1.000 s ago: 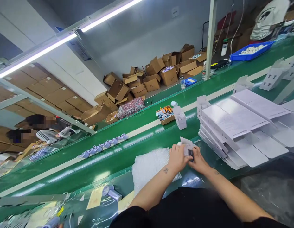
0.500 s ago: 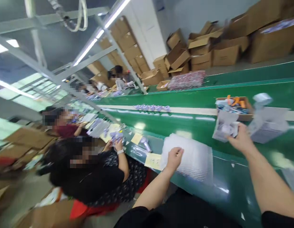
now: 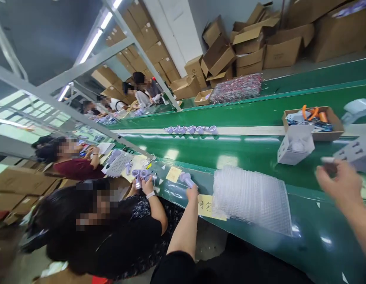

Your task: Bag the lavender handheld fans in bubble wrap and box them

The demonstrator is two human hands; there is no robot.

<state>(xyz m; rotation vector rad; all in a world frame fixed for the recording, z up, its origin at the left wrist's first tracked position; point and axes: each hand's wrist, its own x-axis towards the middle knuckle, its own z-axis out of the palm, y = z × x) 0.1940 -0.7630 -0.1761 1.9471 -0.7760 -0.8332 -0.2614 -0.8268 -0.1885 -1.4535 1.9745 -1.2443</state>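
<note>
My left hand (image 3: 192,192) has its fingers closed round the handle end of a lavender handheld fan (image 3: 186,179), which lies at the bench's near edge. Beside it is a yellow paper note (image 3: 205,206) with handwriting. A stack of clear bubble-wrap bags (image 3: 251,197) lies between my two hands. My right hand (image 3: 338,181) is held above the green surface with thumb and fingers apart, slightly blurred, holding nothing. An open white box (image 3: 295,150) with a pale item inside stands to its left. Another white box (image 3: 356,152) stands just behind the fingers, partly covered by them.
A cardboard tray (image 3: 327,126) with orange-handled tools stands behind the white boxes. Several lavender fans (image 3: 190,129) lie in a row along the belt's pale strip. A co-worker (image 3: 112,228) sits close on my left, handling lavender fans. Cardboard boxes (image 3: 218,59) are piled beyond the line.
My left hand has moved left from the bubble-wrap bags and taken hold of the fan. My right hand has let go of the open white box, which now stands on the belt, and moved right.
</note>
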